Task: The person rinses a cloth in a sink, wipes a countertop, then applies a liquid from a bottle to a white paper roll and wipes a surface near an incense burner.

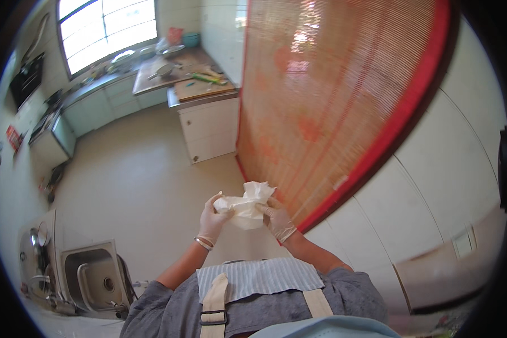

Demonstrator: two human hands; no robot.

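Observation:
Between my gloved hands is a crumpled white sheet, paper or thin cloth (247,211), held up in front of my striped apron (262,276). My left hand (213,217) pinches its left end with thumb and fingers. On the other side, my right hand (278,219) grips the right part, some fingers hidden behind the folds. Both hands wear thin whitish gloves, and a bangle (203,243) circles the left wrist. Beyond the right hand hangs a bamboo door curtain (304,122) with red edging; whether the hand touches it I cannot tell.
A stainless steel sink (91,276) stands at lower left. Further off, a wooden cutting board (203,89) lies on a white cabinet (209,126) beside a counter (152,82) holding a pot (162,67). White tiled wall (363,228) runs along the right.

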